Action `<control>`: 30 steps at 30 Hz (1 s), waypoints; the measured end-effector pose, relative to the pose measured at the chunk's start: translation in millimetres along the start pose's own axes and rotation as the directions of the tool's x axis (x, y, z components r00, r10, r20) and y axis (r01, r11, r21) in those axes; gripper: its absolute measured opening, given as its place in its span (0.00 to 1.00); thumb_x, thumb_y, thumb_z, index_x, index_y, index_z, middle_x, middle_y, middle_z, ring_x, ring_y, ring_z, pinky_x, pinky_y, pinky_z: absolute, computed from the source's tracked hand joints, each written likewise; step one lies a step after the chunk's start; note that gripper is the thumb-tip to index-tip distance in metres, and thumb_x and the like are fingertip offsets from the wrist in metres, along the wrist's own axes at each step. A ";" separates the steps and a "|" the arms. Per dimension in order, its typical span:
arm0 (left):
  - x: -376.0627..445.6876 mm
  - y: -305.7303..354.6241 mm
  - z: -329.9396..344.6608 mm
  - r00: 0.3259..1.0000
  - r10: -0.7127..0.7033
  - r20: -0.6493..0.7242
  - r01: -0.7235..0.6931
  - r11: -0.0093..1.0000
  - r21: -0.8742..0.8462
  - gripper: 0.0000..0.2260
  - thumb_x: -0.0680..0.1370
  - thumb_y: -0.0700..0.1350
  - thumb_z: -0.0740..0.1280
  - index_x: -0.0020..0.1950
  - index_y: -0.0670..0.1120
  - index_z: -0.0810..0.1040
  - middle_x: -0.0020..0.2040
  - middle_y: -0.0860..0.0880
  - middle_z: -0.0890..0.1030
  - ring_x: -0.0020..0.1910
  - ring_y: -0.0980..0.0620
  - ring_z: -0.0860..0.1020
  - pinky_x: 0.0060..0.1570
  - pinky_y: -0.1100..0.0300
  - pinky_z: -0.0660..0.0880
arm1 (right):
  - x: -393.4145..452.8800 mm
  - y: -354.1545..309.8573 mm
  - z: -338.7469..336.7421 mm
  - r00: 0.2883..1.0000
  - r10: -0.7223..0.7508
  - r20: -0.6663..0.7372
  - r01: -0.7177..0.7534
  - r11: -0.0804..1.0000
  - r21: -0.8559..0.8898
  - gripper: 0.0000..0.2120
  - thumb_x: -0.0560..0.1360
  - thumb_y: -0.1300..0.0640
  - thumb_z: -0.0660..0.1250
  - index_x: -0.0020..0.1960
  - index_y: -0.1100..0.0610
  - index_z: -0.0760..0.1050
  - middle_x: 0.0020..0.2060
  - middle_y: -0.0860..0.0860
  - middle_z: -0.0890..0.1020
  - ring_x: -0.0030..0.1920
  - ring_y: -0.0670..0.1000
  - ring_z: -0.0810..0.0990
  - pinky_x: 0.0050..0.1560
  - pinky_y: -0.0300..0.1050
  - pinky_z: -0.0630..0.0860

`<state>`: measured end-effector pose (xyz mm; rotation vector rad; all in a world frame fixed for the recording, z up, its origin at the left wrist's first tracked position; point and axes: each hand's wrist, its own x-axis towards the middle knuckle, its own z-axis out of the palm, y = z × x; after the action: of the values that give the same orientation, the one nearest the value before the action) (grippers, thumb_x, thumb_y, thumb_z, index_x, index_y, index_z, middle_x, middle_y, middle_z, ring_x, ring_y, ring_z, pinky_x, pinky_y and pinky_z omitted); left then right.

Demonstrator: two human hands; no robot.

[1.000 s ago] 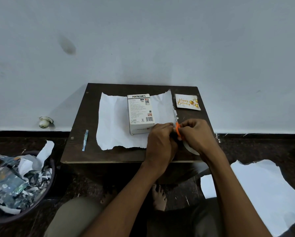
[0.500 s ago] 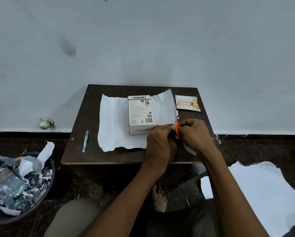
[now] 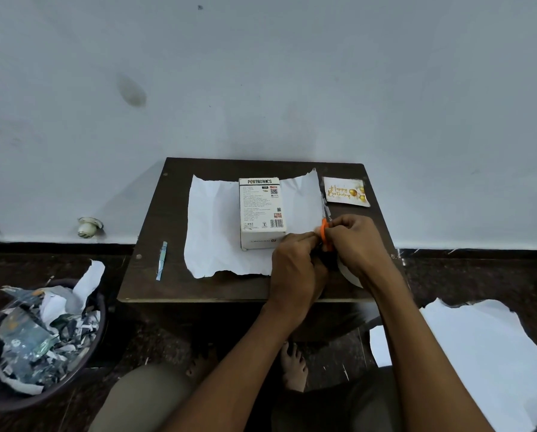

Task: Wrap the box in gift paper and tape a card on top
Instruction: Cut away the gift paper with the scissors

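**Inspector:** Report the box and the paper

**Operator:** I see the white box [image 3: 261, 210] lying flat on the sheet of white gift paper [image 3: 212, 222], which is spread on the dark table [image 3: 155, 244]. The paper is unfolded, with ragged edges, and the box sits right of its centre, printed face up.

**Inspector:** The card?

**Operator:** The birthday card [image 3: 345, 192] lies on the table at the far right corner, just beside the paper's right edge and apart from the box.

**Inspector:** State of the hands?

**Operator:** Both are drawn close together at the paper's near right corner. My left hand [image 3: 295, 266] has its fingers curled, fingertips meeting the right hand; what it pinches I cannot tell. My right hand [image 3: 356, 244] is curled round an orange tape dispenser [image 3: 324, 233], with a white roll [image 3: 350, 274] showing under the wrist.

**Inspector:** Anything else on the table?

**Operator:** A thin blue strip [image 3: 161, 260] lies near the left edge, well apart from the paper.

**Inspector:** And off the table?

**Operator:** A bin [image 3: 39, 344] of paper scraps stands on the floor at left, and a loose white sheet [image 3: 485, 353] lies on the floor at right
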<state>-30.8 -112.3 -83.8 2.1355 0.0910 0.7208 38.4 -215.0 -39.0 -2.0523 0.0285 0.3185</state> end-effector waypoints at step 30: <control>-2.3 0.1 0.1 1.000 -0.002 -0.003 0.002 1.000 0.016 0.14 0.74 0.37 0.64 0.53 0.41 0.87 0.49 0.46 0.87 0.45 0.50 0.83 0.50 0.59 0.80 | 5.9 -8.2 3.5 0.996 -0.039 -0.079 0.031 0.995 -0.099 0.05 0.76 0.57 0.71 0.45 0.58 0.83 0.41 0.52 0.85 0.46 0.53 0.84 0.52 0.55 0.82</control>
<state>-32.8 -113.1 -84.8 2.1492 0.1007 0.7243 44.6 -207.3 -34.9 -2.1593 0.0263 0.2190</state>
